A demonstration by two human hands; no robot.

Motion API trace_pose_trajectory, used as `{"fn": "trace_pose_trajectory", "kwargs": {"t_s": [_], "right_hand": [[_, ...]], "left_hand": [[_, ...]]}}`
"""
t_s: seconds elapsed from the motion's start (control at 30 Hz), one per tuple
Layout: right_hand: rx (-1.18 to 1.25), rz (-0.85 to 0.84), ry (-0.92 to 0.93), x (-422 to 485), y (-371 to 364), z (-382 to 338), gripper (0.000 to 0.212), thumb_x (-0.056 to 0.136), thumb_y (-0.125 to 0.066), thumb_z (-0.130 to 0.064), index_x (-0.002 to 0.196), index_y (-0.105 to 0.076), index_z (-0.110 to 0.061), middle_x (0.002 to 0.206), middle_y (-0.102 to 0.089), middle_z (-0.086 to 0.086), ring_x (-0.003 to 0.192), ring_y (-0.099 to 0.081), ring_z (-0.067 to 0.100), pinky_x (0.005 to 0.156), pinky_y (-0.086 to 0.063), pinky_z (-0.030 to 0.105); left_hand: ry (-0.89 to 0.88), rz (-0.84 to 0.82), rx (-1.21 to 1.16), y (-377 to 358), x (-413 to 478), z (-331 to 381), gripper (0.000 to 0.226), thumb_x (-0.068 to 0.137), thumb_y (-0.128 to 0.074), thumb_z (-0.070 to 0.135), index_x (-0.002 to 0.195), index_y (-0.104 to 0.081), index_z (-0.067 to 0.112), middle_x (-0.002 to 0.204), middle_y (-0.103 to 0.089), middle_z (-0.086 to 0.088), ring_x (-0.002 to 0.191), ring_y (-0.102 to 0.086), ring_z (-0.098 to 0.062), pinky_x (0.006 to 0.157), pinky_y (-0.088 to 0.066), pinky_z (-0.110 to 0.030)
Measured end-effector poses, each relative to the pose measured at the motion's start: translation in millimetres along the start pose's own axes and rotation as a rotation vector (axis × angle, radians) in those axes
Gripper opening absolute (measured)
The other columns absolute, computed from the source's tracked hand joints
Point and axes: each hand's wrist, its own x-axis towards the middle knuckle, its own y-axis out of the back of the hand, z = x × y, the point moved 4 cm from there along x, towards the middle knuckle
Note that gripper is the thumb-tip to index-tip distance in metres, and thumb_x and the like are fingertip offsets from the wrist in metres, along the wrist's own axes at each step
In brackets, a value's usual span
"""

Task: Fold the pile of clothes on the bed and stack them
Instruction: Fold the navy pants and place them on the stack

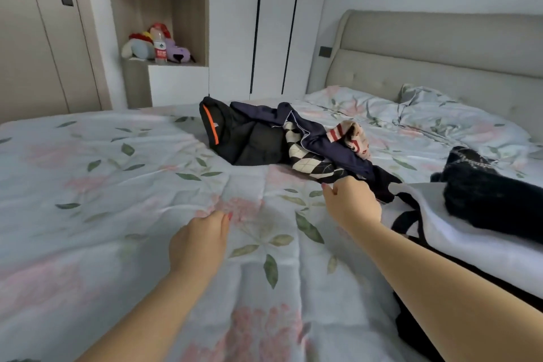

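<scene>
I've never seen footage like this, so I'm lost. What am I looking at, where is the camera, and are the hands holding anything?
No machine here: these are a person's two bare hands, filmed by one wide-angle camera worn on the head, looking forward and down. The surface is a floral quilt. On it lies a pile of clothes: a black jacket with an orange stripe, a navy garment and an argyle piece. The left hand rests loosely on the quilt, holding nothing. The right hand reaches the pile's near edge; its fingers are hidden, so a grip is unclear.
</scene>
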Motion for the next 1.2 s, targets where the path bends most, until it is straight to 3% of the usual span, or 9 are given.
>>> {"fn": "trace_pose_trajectory", "kwargs": {"t_s": [0.13,0.2,0.37,0.47,0.57,0.7,0.83,1.0,1.2], "right_hand": [[-0.099,0.048,-0.052,54,-60,7,0.040,0.100,-0.045,-0.046,0.076,-0.046,-0.014,0.084,-0.058,0.004,0.073,-0.052,0.027,0.061,-0.039,0.031],[-0.145,0.163,-0.020,82,-89,7,0.036,0.098,-0.047,-0.047,0.097,-0.048,-0.011,0.099,-0.053,0.007,0.084,-0.052,0.029,0.064,-0.043,0.035],[-0.194,0.547,0.093,163,-129,15,0.079,0.080,-0.069,-0.056,0.137,-0.040,-0.010,0.146,-0.036,0.020,0.127,-0.037,0.042,0.100,-0.036,0.054],[-0.167,0.401,0.056,224,-144,31,0.124,0.055,-0.069,-0.082,0.150,-0.003,-0.039,0.163,-0.003,0.006,0.145,-0.014,0.044,0.111,-0.017,0.066],[-0.174,0.257,0.042,256,-160,45,0.132,0.041,-0.060,-0.096,0.146,0.007,-0.053,0.159,-0.017,0.010,0.140,-0.027,0.046,0.101,-0.035,0.068],[-0.210,0.270,0.051,261,-165,58,0.093,0.066,-0.040,-0.095,0.141,-0.029,-0.041,0.136,-0.045,0.021,0.124,-0.045,0.046,0.093,-0.044,0.058],[-0.127,0.460,0.130,239,-164,55,0.046,0.100,-0.040,-0.045,0.122,-0.060,-0.010,0.124,-0.050,0.021,0.115,-0.045,0.046,0.096,-0.038,0.057],[0.138,0.655,0.132,204,-158,36,0.031,0.100,-0.046,-0.023,0.106,-0.062,0.003,0.110,-0.062,0.022,0.106,-0.050,0.043,0.085,-0.040,0.050],[0.494,0.515,0.077,101,-149,1,0.019,0.099,-0.050,-0.019,0.092,-0.059,-0.004,0.089,-0.059,0.017,0.083,-0.056,0.036,0.066,-0.036,0.035]], "left_hand": [[0.054,-0.043,0.096,-67,45,-9,0.035,0.101,-0.041,0.041,0.089,-0.064,0.018,0.081,-0.068,-0.009,0.076,-0.065,-0.033,0.058,-0.045,-0.034],[0.041,0.024,0.064,-91,75,-16,0.034,0.097,-0.051,0.037,0.077,-0.065,0.013,0.069,-0.067,-0.012,0.062,-0.064,-0.036,0.051,-0.039,-0.032],[0.079,0.154,-0.015,-129,161,-46,0.041,0.101,-0.037,0.040,0.085,-0.062,0.013,0.089,-0.067,-0.017,0.081,-0.062,-0.040,0.063,-0.042,-0.035],[0.049,0.139,0.036,-147,197,-50,0.040,0.103,-0.035,0.041,0.092,-0.063,0.015,0.102,-0.065,-0.018,0.094,-0.061,-0.040,0.068,-0.039,-0.036],[0.014,0.135,0.121,-157,219,-47,0.040,0.103,-0.036,0.041,0.110,-0.065,0.014,0.113,-0.064,-0.020,0.103,-0.059,-0.042,0.071,-0.035,-0.037],[-0.027,0.116,0.157,-161,219,-43,0.041,0.104,-0.034,0.039,0.109,-0.065,0.013,0.112,-0.063,-0.020,0.101,-0.058,-0.043,0.070,-0.035,-0.038],[-0.014,0.124,0.106,-152,204,-39,0.043,0.105,-0.031,0.039,0.099,-0.063,0.011,0.100,-0.064,-0.019,0.088,-0.057,-0.041,0.065,-0.035,-0.038],[-0.031,0.216,-0.026,-142,187,-28,0.043,0.105,-0.032,0.041,0.082,-0.053,0.012,0.076,-0.059,-0.015,0.068,-0.051,-0.036,0.056,-0.033,-0.034],[0.056,0.280,-0.322,-119,125,-27,0.038,0.101,-0.046,0.034,0.067,-0.037,0.018,0.058,-0.054,-0.015,0.059,-0.054,-0.042,0.052,-0.025,-0.034]]}}
